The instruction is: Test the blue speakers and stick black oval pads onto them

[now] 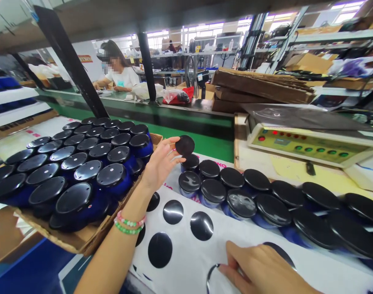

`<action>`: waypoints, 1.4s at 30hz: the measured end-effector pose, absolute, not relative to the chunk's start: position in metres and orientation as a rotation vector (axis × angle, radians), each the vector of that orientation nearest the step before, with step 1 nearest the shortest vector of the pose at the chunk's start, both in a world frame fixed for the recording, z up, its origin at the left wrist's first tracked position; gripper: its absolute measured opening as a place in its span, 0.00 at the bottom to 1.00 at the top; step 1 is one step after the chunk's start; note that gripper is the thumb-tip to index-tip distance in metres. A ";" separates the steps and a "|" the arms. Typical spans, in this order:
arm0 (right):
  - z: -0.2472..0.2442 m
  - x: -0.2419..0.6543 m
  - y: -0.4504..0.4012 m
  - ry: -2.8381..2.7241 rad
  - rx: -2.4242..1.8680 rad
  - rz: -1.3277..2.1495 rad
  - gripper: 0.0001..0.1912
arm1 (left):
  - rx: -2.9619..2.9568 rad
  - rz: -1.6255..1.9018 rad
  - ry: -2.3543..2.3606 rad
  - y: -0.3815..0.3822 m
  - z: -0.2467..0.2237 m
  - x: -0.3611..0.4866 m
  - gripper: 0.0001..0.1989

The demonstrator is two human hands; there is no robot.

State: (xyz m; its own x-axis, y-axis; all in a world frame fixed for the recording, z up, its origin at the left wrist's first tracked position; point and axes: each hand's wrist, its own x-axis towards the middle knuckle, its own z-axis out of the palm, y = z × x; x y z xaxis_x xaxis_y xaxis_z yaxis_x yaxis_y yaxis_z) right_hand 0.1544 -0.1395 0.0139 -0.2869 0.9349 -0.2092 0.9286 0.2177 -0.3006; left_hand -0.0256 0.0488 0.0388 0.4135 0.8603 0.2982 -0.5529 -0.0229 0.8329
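Note:
A thin black disc [186,145] is held by its edge between the fingers of my left hand [162,161], above the white sheet [186,241]. Behind that disc stand two rows of blue cups with black round tops [213,191], some with a glossy film. My right hand [256,267] is low in the view, with thumb and finger pinched at the rim of a shiny round disc [215,281], mostly glare and partly cut off. More flat black discs [160,250] lie spaced out on the sheet between my hands.
On the left, a cardboard tray [94,237] is packed with blue, black-topped pieces [73,198]. A machine with lit buttons [303,143] stands at the right, near stacked flattened cardboard [260,87]. A co-worker [123,77] sits beyond the green belt [205,130]; dark posts rise before it.

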 end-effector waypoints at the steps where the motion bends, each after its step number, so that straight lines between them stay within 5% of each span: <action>1: 0.016 0.153 -0.136 -2.472 -1.926 0.563 0.13 | 1.105 1.165 0.358 0.049 0.039 -0.025 0.16; 7: 0.028 0.156 -0.125 -2.514 -2.182 0.673 0.18 | 1.101 1.135 0.340 0.047 0.040 -0.025 0.16; 12: 0.058 0.175 -0.111 -2.214 -1.996 0.849 0.21 | 1.094 1.091 0.277 0.045 0.039 -0.024 0.16; 22: 0.101 0.169 -0.010 -1.899 -1.488 0.281 0.10 | 1.279 0.956 0.194 0.036 0.034 -0.019 0.22; 30: 0.089 0.160 0.025 -2.103 -1.035 -0.305 0.06 | 1.650 1.392 0.633 0.044 0.025 -0.011 0.28; 36: 0.076 0.172 0.049 -1.796 -1.254 0.166 0.09 | 2.060 1.097 1.008 0.061 0.009 -0.026 0.40; 42: 0.046 0.183 0.064 -1.575 -1.433 0.927 0.19 | 1.871 0.770 0.793 0.078 -0.008 -0.031 0.43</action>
